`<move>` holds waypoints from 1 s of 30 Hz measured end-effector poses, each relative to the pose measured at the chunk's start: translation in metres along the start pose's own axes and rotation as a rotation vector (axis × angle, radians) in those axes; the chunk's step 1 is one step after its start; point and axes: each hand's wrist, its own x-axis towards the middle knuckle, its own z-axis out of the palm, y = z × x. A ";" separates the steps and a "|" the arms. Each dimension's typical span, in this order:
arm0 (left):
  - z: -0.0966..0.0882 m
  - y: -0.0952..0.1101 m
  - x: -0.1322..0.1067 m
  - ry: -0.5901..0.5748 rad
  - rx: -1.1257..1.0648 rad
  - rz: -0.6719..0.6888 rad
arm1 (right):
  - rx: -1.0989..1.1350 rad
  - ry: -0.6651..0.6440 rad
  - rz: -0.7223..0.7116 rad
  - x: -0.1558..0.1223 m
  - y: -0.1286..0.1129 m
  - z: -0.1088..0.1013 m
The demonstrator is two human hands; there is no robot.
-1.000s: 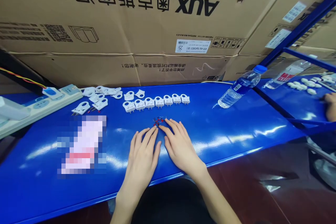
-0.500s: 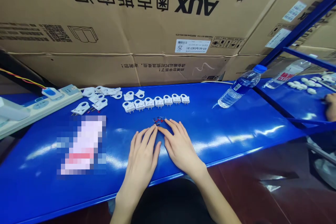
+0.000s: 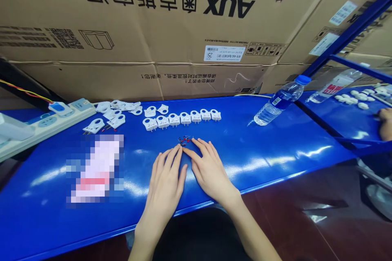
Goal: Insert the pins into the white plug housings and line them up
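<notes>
— What are the fingers doing?

— On the left hand [image 3: 167, 177] the fingers [image 3: 174, 160] lie stretched out and flat on the blue table [image 3: 275, 147], close together, with nothing in them. The right hand [image 3: 210, 170] is the same: palm down, fingers straight and slightly spread, empty. The two forefingers almost meet at their tips.

— And what's nearest to them?

— A little cluster of small red parts [image 3: 184, 140] with thin wire legs. It sits on the table just beyond the fingertips, between the two hands and a bit ahead. I can't tell whether a fingertip touches it.

— Further out?

— Behind the cluster, a row of white plugs [image 3: 183, 118] is lined up side by side, prongs toward the person. To the left of that row is a looser heap of white plugs [image 3: 114, 111], and further left a power strip [image 3: 45, 121] lies at an angle by the table edge. A blurred patch [image 3: 96, 169] covers something left of the left hand.

— The right side?

— A water bottle [image 3: 280, 100] lies on its side, well apart from the hands. On the next table there's a second bottle [image 3: 335, 84], some white pieces [image 3: 355, 98], and another person's hand [image 3: 385, 124] at the frame edge. Big cardboard boxes [image 3: 183, 28] stand along the back.
</notes>
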 end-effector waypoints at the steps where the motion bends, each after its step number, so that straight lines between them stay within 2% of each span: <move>1: 0.000 0.000 0.000 -0.008 -0.001 -0.005 | 0.005 -0.007 0.004 0.000 0.000 0.000; 13: -0.003 0.002 0.001 -0.003 -0.021 -0.014 | 0.046 -0.021 0.022 0.001 -0.001 0.000; 20: -0.002 0.002 0.001 0.010 0.002 0.015 | 0.037 0.023 0.009 0.001 -0.001 0.001; 30: -0.002 0.002 0.001 0.007 0.014 0.029 | 0.041 -0.006 0.022 0.001 -0.001 0.000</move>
